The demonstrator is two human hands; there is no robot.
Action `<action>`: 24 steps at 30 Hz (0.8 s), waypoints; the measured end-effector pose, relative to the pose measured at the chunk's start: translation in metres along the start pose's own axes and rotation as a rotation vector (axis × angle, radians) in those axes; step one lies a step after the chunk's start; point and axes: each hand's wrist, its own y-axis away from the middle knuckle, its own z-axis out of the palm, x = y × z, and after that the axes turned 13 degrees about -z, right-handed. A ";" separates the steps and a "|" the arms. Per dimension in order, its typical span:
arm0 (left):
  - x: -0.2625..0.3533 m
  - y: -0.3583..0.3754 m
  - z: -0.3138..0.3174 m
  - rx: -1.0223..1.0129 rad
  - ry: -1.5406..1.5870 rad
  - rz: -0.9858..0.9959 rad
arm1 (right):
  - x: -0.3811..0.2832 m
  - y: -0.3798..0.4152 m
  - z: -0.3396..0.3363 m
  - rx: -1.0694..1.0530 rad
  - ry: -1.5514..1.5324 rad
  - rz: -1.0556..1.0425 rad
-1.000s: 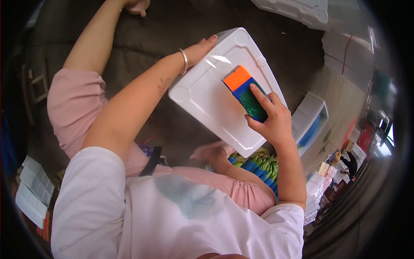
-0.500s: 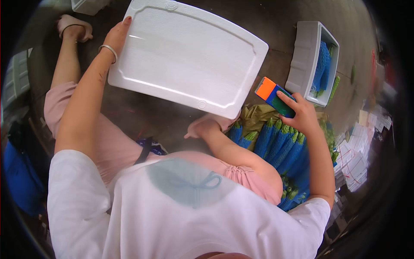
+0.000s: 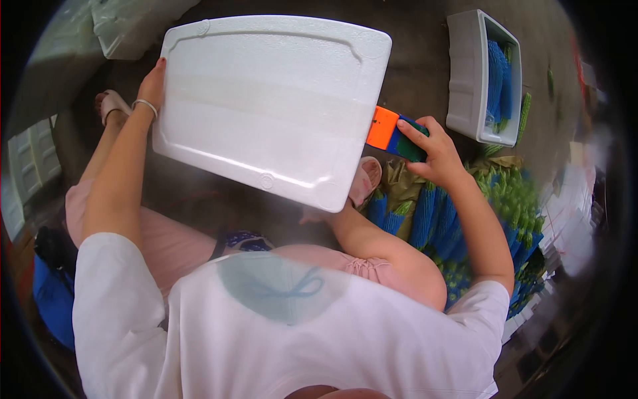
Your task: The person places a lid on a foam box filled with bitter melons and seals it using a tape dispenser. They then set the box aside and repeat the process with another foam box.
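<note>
A white foam box (image 3: 266,139) with its lid side facing me is tilted in front of my legs. My left hand (image 3: 153,86) grips its left edge, thumb near the upper corner. In my right hand (image 3: 435,151) is an orange, blue and green tape dispenser (image 3: 383,128), its orange end against the box's right edge. A faint band of clear tape (image 3: 266,96) runs across the lid from the left edge toward the dispenser. The palm side of my right hand is hidden.
At the upper right stands an open foam box (image 3: 465,80) holding green vegetables in blue netting. More blue-netted bundles (image 3: 425,213) lie on brown sheeting beside my right leg. White foam boxes (image 3: 133,26) are at the upper left; a blue bag-like thing (image 3: 53,302) is at the far left.
The tape dispenser has moved left to the box's right edge, and a band of tape now shows across the lid. The box has turned slightly and shifted left and lower in view.
</note>
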 end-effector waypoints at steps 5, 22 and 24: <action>0.040 0.024 -0.059 0.466 -0.525 0.280 | -0.144 -0.102 -0.080 0.119 0.191 -0.263; 0.016 0.209 -0.159 0.789 -0.640 0.388 | -0.247 -0.218 -0.070 0.110 0.326 -0.352; 0.016 0.207 -0.164 0.751 -0.664 0.388 | -0.210 -0.215 -0.027 0.235 0.172 -0.384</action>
